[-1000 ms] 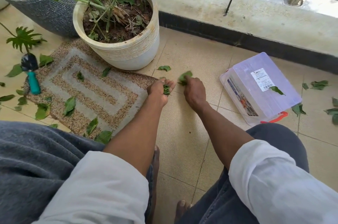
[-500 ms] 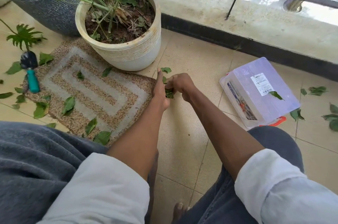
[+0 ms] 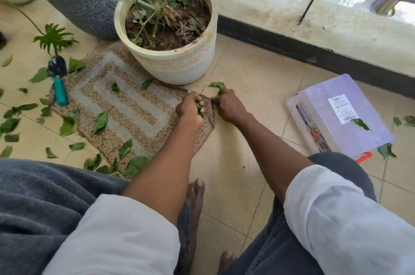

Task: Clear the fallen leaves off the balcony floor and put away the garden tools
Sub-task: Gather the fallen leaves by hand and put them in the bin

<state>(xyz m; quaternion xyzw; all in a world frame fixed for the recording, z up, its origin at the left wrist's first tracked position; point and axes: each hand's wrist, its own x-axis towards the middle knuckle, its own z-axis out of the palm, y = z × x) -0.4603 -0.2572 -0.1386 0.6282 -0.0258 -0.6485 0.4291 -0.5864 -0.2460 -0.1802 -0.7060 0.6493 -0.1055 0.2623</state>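
Note:
My left hand (image 3: 190, 109) grips a small bunch of green leaves (image 3: 198, 105) at the right corner of the doormat (image 3: 134, 104). Just to its right, my right hand (image 3: 229, 105) reaches forward, and its fingertips pinch the near end of a leaf (image 3: 216, 85) lying on the tile by the white pot. Several more fallen leaves (image 3: 100, 122) lie on the mat and on the floor to the left. A small trowel (image 3: 58, 82) with a black blade and a teal handle lies at the mat's left edge.
A white ribbed plant pot (image 3: 179, 68) stands on the mat's far corner, a grey woven pot (image 3: 85, 12) behind it. A clear plastic box (image 3: 336, 115), lid on and a leaf on top, sits at the right, with leaves (image 3: 386, 150) around it. A low wall (image 3: 314, 25) borders the far side.
My right hand picked a leaf off the tile, passed it into my left hand, then moved forward to the leaf by the pot. My left hand closed on its bunch.

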